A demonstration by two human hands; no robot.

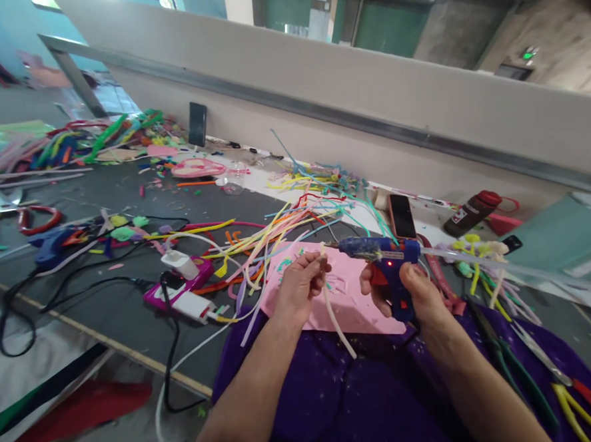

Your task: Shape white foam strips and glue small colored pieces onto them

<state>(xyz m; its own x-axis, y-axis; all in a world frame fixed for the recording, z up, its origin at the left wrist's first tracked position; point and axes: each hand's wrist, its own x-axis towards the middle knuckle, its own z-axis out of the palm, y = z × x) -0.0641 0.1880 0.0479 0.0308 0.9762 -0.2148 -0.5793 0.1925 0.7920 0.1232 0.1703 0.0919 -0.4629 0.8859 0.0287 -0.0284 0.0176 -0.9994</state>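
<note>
My right hand (410,287) is wrapped round the handle of a blue glue gun (377,248) with a red light lit on its side. A clear glue stick (465,257) sticks out of its back end. Closed in a pinch, my left hand (303,277) holds a cream pipe cleaner (338,322) that hangs down from the fingers. The gun's nozzle points left at the upper end of the pipe cleaner; whether they touch I cannot tell. Beneath both hands lies a pink sheet (376,316) with small green bits on it.
Loose coloured pipe cleaners (276,232) spread behind the left hand. A magenta and white power strip (180,298) with black cords lies at left, beside a second glue gun (51,246). Pliers (515,367) and scissors (549,359) rest at right on purple cloth (306,394). A phone (401,216) and a bottle (472,213) are behind.
</note>
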